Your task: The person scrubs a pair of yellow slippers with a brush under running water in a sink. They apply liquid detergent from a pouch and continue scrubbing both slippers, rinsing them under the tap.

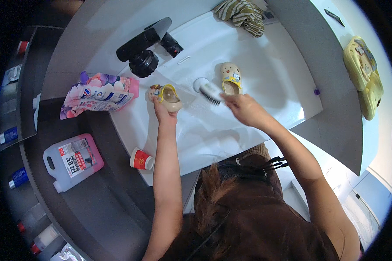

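My left hand grips a cream clog with a yellow strap and small charms over the left side of the white sink. In my right hand is a white scrubbing brush, its dark bristles facing down and left, near the round white drain cover. The matching clog rests in the basin just behind the brush and my right hand, its heel partly hidden. A black faucet stands at the back left, and water sprays from it towards the drain.
Left of the sink are a floral refill pouch, a jug of pink liquid and a red-and-white paper cup at the rim. A striped cloth lies at the back. Yellow clogs and a dark-handled tool lie on the right ledge.
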Demonstrator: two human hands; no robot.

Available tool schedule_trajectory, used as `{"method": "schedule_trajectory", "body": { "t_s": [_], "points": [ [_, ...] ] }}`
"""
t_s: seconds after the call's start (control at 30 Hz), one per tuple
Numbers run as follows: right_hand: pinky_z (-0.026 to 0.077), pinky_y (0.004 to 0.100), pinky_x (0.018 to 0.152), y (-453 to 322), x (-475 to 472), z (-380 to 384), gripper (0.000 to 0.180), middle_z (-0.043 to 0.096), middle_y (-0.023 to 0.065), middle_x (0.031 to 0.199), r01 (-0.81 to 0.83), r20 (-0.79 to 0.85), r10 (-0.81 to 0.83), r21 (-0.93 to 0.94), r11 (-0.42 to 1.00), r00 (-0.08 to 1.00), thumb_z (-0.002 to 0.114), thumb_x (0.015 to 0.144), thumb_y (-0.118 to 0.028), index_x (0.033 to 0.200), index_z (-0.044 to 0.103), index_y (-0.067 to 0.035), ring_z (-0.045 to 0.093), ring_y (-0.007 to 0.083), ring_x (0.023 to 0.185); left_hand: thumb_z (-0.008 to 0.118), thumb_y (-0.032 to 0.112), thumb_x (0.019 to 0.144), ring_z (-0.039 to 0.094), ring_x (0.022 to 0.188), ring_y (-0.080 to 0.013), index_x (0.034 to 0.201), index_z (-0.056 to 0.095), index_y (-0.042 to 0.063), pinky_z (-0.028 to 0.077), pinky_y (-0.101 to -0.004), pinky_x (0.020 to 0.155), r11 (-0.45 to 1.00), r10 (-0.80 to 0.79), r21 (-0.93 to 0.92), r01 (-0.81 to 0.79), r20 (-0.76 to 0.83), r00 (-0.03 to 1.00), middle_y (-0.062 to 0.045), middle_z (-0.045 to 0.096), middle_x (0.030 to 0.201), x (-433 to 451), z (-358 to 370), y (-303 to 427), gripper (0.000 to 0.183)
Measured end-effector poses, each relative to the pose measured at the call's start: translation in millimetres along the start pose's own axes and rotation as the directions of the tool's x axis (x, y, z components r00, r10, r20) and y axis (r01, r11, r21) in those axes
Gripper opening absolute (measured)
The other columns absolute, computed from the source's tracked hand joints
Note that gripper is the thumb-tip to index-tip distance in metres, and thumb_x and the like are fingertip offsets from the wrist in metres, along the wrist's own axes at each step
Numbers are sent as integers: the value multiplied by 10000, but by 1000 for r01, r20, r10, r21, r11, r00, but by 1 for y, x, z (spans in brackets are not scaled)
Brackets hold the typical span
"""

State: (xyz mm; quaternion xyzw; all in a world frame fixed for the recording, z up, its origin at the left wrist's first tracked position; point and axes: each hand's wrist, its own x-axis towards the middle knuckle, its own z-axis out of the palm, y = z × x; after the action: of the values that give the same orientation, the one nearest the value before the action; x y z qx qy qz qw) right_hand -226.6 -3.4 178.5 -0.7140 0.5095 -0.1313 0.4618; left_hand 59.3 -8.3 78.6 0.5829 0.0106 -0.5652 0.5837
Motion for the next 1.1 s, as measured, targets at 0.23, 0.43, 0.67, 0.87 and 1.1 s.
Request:
{"method": "schedule_trajectory", "body": {
  "t_s": [0.23, 0.43, 0.67, 0.87, 1.1],
  "points": [
    [500, 419, 551, 73, 25, 60, 355, 589, 166, 657, 72, -13, -101, -608, 791, 995, 479, 905, -229, 1249, 521, -154, 637, 301, 630, 388, 543, 912, 476, 1160, -319, 1280, 466, 168, 336, -546, 1011, 947, 0, -301, 112, 348, 938, -85, 523, 1237, -41, 60, -8, 531],
    [491, 377, 700, 63, 43, 57, 426, 587, 162, 981, 255, -188, -387, -491, 833, 903, 489, 907, -282, 1294, 479, -105, 611, 274, 846, 398, 493, 926, 431, 1217, -295, 1292, 452, 149, 312, -519, 1036, 896, 59, -428, 118, 377, 924, -86, 491, 1283, -46, 57, -11, 506],
    [400, 425, 925, -27, 96, 60, 546, 499, 221, 1196, -257, 141, 214, 546, 798, 967, 474, 908, -336, 1362, 375, -48, 488, 362, 1123, 355, 475, 955, 382, 1265, -237, 1377, 303, 99, 292, -411, 1064, 919, 362, -219, -327, 141, 922, -99, 362, 1396, -61, 72, -15, 568],
    [369, 372, 941, -60, 153, 27, 215, 483, 123, 990, -158, 144, 133, 982, 104, 981, 478, 850, -145, 1013, 490, -7, 468, 230, 928, 427, 314, 967, 379, 1263, -266, 1403, 246, 48, 312, -385, 1035, 777, 602, 202, -596, 37, 798, -158, 363, 1385, -75, 53, 4, 542],
    [250, 441, 1052, -92, 184, -15, 126, 437, 101, 942, -273, 276, -103, 961, 38, 956, 453, 759, -13, 882, 428, -20, 439, 247, 906, 512, 199, 910, 360, 1252, -344, 1386, 298, 37, 287, -441, 1036, 146, 841, 732, -666, 262, 473, -216, 352, 1372, -78, 36, -1, 547]
  ]
}}
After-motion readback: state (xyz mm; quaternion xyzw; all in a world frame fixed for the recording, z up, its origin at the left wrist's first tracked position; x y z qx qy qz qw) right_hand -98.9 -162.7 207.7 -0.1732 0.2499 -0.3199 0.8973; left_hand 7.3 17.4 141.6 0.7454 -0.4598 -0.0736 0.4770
